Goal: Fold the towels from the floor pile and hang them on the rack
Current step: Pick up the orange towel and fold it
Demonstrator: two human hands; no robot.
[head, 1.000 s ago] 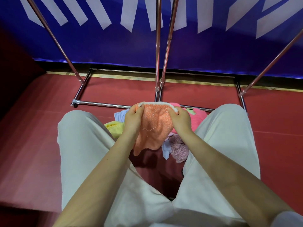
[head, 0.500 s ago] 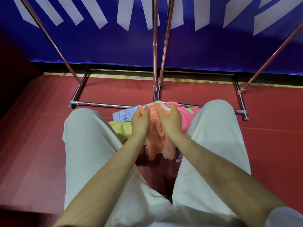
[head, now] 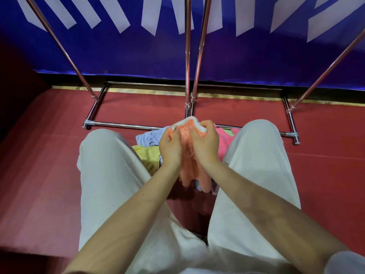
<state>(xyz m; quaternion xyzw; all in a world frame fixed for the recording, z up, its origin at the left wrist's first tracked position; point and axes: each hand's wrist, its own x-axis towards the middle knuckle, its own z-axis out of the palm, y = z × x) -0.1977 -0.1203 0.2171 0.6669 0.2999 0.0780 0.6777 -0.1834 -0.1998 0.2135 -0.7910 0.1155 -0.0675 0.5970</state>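
Fuzzy terry orange towel (head: 189,155); shiny chrome metal rack (head: 126,125).

A second ago the left hand (head: 170,147) and right hand (head: 206,144) held the orange towel (head: 189,161) spread wide by its top edge; they have since closed together, right toward 9 o'clock, bunching the towel into a narrow, hanging fold.

Towel pile (head: 150,147) before rack (head: 122,125)
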